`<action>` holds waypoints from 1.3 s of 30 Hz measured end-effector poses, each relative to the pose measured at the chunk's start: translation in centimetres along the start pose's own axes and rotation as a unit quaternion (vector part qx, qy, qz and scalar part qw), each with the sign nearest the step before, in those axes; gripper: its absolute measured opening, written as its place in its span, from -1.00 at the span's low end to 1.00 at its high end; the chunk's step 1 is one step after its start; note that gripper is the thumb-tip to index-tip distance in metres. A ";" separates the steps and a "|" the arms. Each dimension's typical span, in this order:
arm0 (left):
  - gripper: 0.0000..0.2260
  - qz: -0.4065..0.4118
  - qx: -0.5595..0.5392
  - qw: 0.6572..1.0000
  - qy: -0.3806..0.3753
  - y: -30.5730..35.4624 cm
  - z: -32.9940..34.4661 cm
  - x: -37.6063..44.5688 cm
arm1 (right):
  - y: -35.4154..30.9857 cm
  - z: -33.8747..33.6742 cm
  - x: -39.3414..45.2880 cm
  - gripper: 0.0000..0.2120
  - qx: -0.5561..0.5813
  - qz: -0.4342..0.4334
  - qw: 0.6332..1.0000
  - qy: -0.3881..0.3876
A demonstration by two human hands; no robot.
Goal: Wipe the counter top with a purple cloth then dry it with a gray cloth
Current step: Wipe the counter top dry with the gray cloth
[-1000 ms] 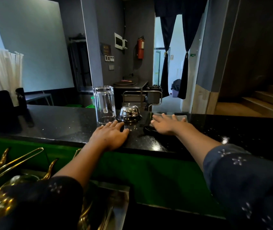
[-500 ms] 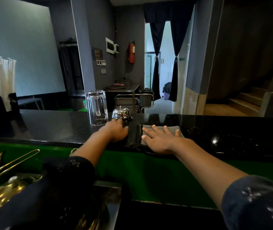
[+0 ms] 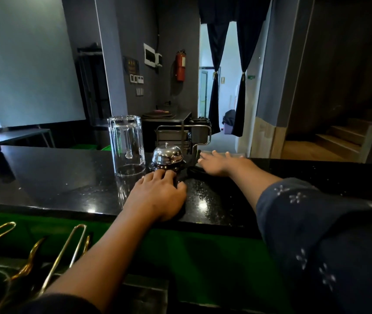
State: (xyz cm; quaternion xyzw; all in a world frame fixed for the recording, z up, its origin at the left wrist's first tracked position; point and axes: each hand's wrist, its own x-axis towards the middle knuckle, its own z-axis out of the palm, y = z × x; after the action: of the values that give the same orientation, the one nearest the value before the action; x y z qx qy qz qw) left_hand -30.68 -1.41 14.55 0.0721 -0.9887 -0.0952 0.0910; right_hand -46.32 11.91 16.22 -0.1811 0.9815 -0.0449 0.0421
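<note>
Your right hand [image 3: 220, 164] is stretched out to the far edge of the black bench [image 3: 56, 177], fingers [image 3: 214, 153] straight and spread, palm pressing flat on the gray cloth [image 3: 205, 152]. Only a thin strip of that cloth shows beyond your fingertips, lying right along the bench's far edge. A dark folded shape [image 3: 194, 172] sits on the bench just at the near left of this hand, touching it; whether it is the purple cloth cannot be told in this light.

Your left hand [image 3: 157, 196] rests on the bench close to its near edge, knuckles up. Its fingers are bent down onto the surface and hold nothing that can be seen; the fingertips lie just in front of the base of the silver call bell [image 3: 167, 155], and whether they touch it cannot be told.

The bell stands near the middle of the bench, between your two hands. Just to its left an upturned clear glass mug [image 3: 126, 145] stands upright on its rim, apart from your left hand. The bench surface between your hands shows bright speckled reflections.

Below the near edge runs a green panel [image 3: 203, 252], and at the lower left lie curved brass pieces [image 3: 62, 250]. Both forearms are bare, with dark flower-print sleeves [image 3: 316, 234] pushed up.
</note>
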 end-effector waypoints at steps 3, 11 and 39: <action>-0.49 0.001 -0.003 1.000 -0.001 0.0 -0.1 -0.2 | 5.9 1.8 7.2 -0.02 -0.008 0.002 1.000 -0.018; -0.50 -0.010 -0.005 1.000 -0.007 0.5 -0.2 -0.4 | 12.7 -0.2 -0.5 -0.33 -0.006 0.131 0.991 0.006; -0.55 -0.037 -0.018 0.997 -0.064 0.6 -1.1 0.1 | -3.8 1.4 -15.7 -0.48 0.031 -0.060 0.998 -0.021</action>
State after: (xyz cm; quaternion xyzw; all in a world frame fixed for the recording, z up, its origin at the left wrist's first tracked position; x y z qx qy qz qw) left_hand -30.66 -1.03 15.74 0.1004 -0.9873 -0.1203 0.0248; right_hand -30.22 13.93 16.29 -0.2388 0.9660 -0.0744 0.0654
